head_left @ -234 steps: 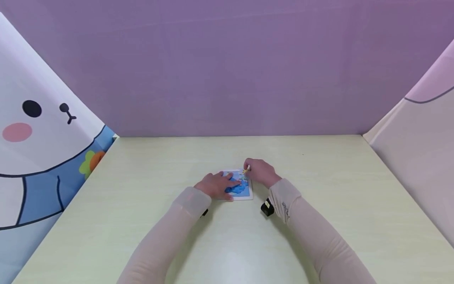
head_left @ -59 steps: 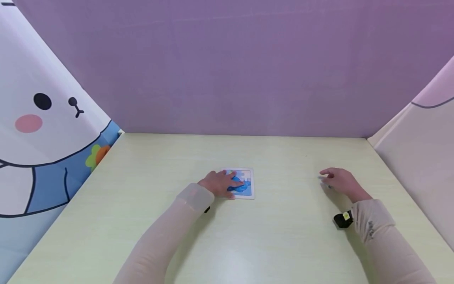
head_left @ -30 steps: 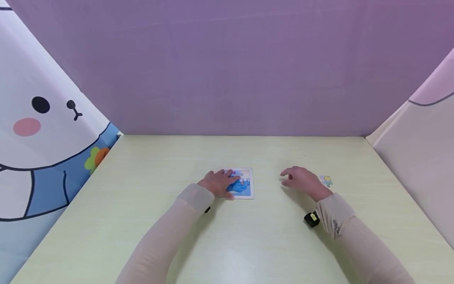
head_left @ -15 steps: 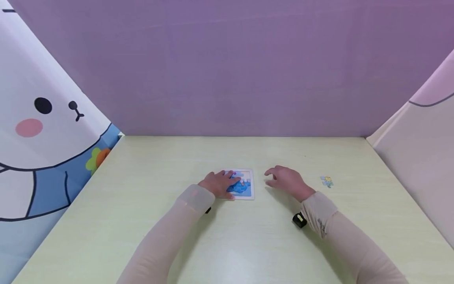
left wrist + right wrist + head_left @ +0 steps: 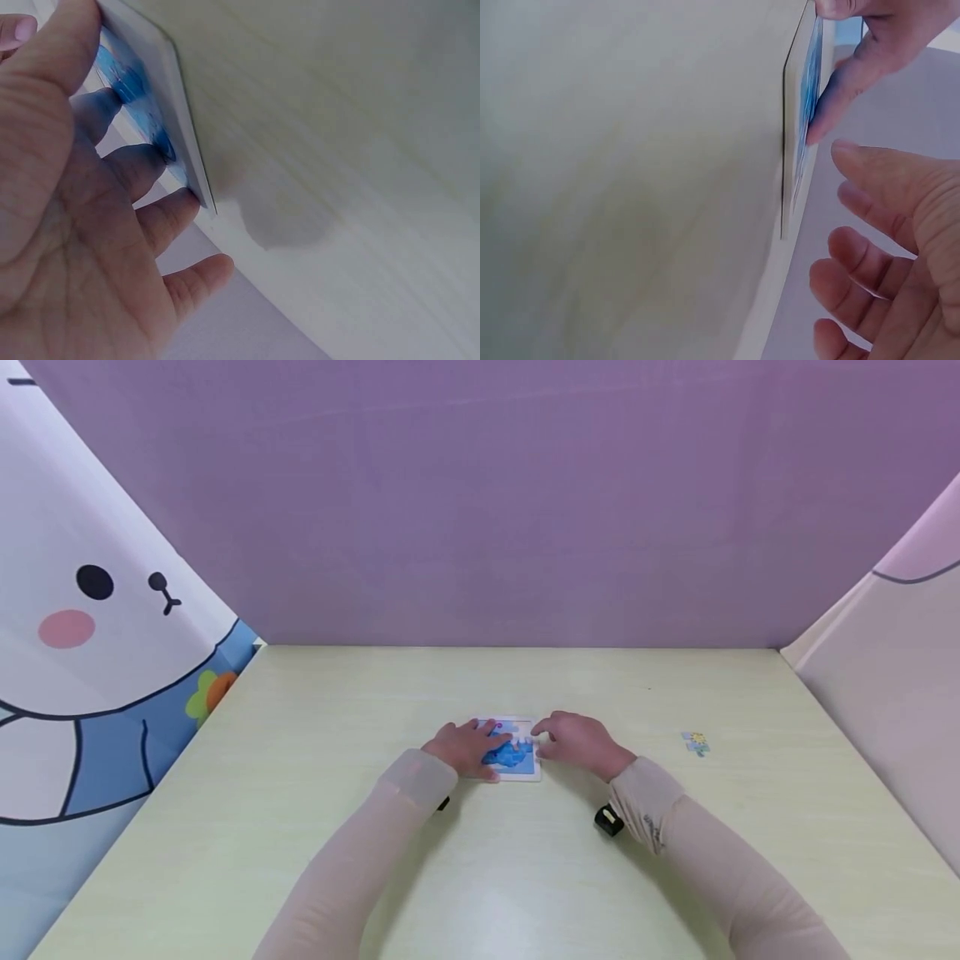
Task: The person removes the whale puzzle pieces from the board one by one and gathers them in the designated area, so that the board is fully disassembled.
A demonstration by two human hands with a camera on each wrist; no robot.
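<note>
A small jigsaw puzzle in a white-rimmed tray point(image 5: 521, 778), with a blue picture, lies flat on the table. My left hand point(image 5: 463, 750) rests over its left part with the fingers spread. In the left wrist view, the fingertips of that hand point(image 5: 82, 217) reach onto the blue picture and the tray's rim. My right hand point(image 5: 581, 745) is at the tray's right edge, thumb and index finger apart. The right wrist view shows the right hand point(image 5: 907, 240) loosely curled with nothing between the fingers. Farther right lie some joined jigsaw pieces point(image 5: 696, 742) with a yellow flower.
The pale wooden table point(image 5: 315, 710) extends around both forearms. A purple backdrop point(image 5: 480, 527) stands at its far edge. Cartoon-printed cloth point(image 5: 112, 693) hangs on the left, and a light panel point(image 5: 892, 677) on the right.
My right hand takes a piece out at the tray's upper right, later hovers over pieces on the right, then returns empty to the tray, leaving them there. My left hand stays put.
</note>
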